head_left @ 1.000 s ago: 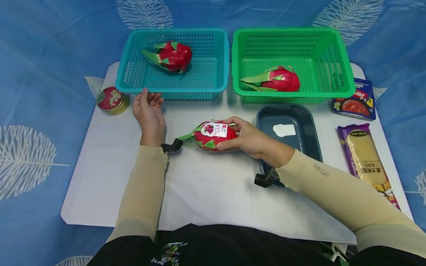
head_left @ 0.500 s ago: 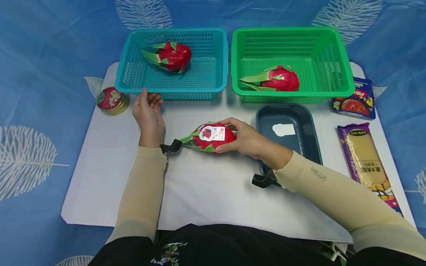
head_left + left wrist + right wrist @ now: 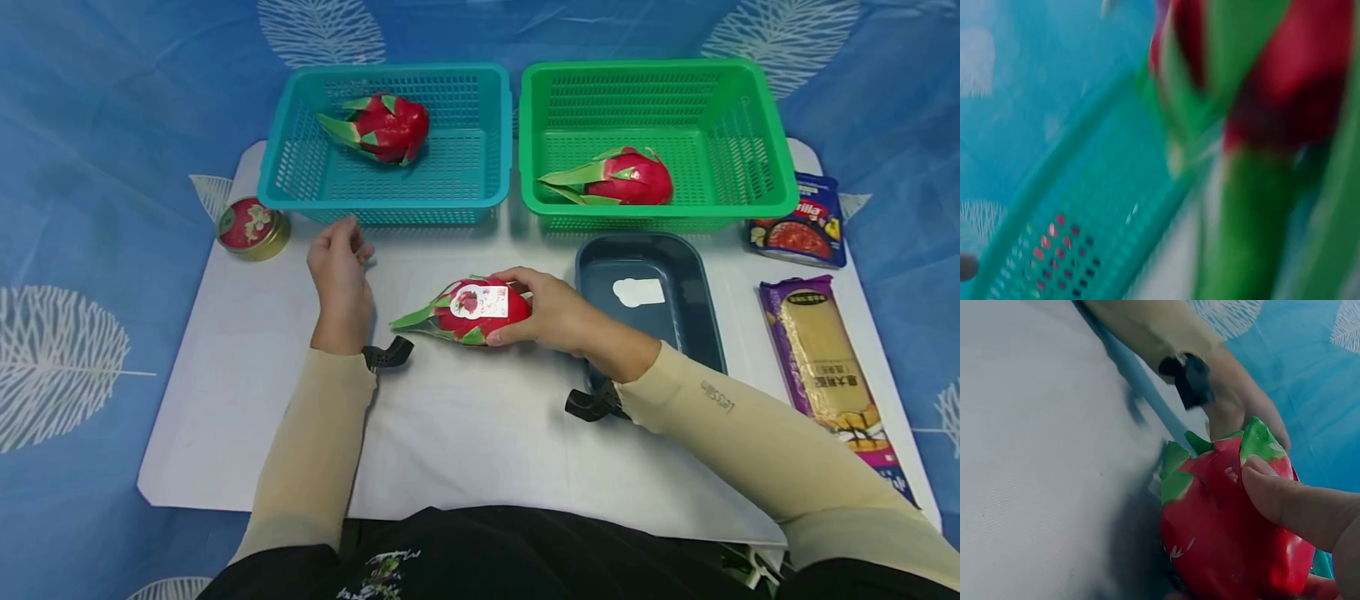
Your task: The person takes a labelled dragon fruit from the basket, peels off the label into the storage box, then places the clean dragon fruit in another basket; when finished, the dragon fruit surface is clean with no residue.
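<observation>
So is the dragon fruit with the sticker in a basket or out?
Out. The right hand holds the stickered dragon fruit in front of the blue basket and the green basket, outside both.

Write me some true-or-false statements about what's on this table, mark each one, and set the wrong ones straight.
1. The right hand holds a labelled dragon fruit. True.
2. The left hand grips that same fruit. False: it is apart from it, in front of the blue basket.
3. The green basket has two dragon fruits in it. False: a single red fruit lies there.
4. A round tin stands on the person's left side of the table. True.
5. The dark blue tray sits inside the green basket. False: it is on the table, in front of that basket.
</observation>
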{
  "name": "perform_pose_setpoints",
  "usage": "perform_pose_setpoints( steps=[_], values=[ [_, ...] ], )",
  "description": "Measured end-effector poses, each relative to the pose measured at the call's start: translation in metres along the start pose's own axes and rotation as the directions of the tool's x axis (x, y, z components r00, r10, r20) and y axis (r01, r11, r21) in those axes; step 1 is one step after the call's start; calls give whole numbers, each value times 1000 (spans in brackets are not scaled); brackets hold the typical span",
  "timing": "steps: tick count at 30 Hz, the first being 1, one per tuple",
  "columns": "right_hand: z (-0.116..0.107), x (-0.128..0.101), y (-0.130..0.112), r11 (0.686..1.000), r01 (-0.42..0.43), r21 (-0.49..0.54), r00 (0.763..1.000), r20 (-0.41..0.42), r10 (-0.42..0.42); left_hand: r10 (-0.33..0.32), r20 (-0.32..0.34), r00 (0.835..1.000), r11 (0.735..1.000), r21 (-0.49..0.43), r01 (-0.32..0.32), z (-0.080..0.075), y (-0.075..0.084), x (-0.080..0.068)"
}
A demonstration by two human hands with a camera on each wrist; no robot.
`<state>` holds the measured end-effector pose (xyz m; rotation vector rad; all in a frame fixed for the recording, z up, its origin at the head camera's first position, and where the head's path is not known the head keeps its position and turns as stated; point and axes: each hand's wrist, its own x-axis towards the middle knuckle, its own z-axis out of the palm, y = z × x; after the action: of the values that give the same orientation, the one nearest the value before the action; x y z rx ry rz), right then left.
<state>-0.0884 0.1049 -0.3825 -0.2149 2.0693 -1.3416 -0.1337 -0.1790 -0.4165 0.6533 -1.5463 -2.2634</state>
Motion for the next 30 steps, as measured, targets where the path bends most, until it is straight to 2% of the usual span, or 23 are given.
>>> perform_pose_setpoints(
  steps=[2, 3, 4, 5, 6, 7, 8, 9, 10, 11, 12, 13, 14, 17, 18, 20, 26, 30],
  values=[
    [0, 0, 0, 1000, -4, 3, 1000, -3, 4, 20, 103, 994, 994, 109, -31, 3, 1, -11],
    [-1, 0, 0, 1000, -6, 4, 1000, -5, 6, 46, 186, 981, 987, 142, -73, 5, 2, -17],
    [-1, 0, 0, 1000, -9, 7, 1000, -6, 9, 82, 285, 955, 977, 165, -133, 6, 4, -21],
    [-1, 0, 0, 1000, -10, 10, 1000, -5, 11, 116, 393, 912, 966, 170, -196, 6, 6, -26],
    [-2, 0, 0, 1000, -11, 12, 1000, -4, 11, 153, 507, 848, 953, 153, -263, 7, 9, -31],
    [-2, 0, 0, 1000, -10, 12, 1000, 0, 10, 183, 614, 768, 939, 121, -321, 7, 12, -35],
    [-2, 0, 0, 1000, -10, 12, 1000, 1, 10, 198, 707, 679, 928, 89, -363, 8, 16, -39],
    [-2, 0, -1, 1000, -11, 9, 1000, 4, 11, 191, 780, 596, 915, 78, -396, 10, 19, -43],
    [-2, 0, -1, 1000, -12, 5, 1000, 6, 12, 169, 832, 529, 899, 89, -428, 11, 23, -47],
    [-3, 0, -1, 1000, -14, -3, 1000, 8, 15, 134, 868, 479, 883, 115, -455, 12, 27, -51],
    [-3, 0, -1, 1000, -16, -12, 1000, 10, 16, 93, 891, 445, 856, 156, -492, 13, 30, -54],
    [-3, 1, -1, 1000, -17, -21, 1000, 13, 17, 46, 902, 429, 822, 210, -529, 14, 32, -58],
    [-3, 1, -2, 999, -15, -29, 1000, 15, 16, -7, 906, 424, 777, 272, -568, 13, 30, -58],
    [-3, 1, -1, 998, -6, -58, 1000, 15, 7, -155, 889, 431, 644, 422, -638, 9, 20, -57],
    [-3, 0, -1, 998, -3, -64, 1000, 14, 3, -193, 882, 431, 610, 451, -652, 7, 16, -57],
    [-4, 0, -1, 997, 2, -74, 1000, 14, -1, -252, 866, 432, 566, 494, -660, 5, 7, -55],
    [-4, -1, 0, 994, 17, -104, 1000, 28, -14, -340, 837, 430, 521, 548, -655, 5, -1, -61],
    [-3, -3, 0, 993, 22, -118, 999, 31, -18, -330, 834, 443, 488, 552, -676, 6, -5, -64]
  ],
)
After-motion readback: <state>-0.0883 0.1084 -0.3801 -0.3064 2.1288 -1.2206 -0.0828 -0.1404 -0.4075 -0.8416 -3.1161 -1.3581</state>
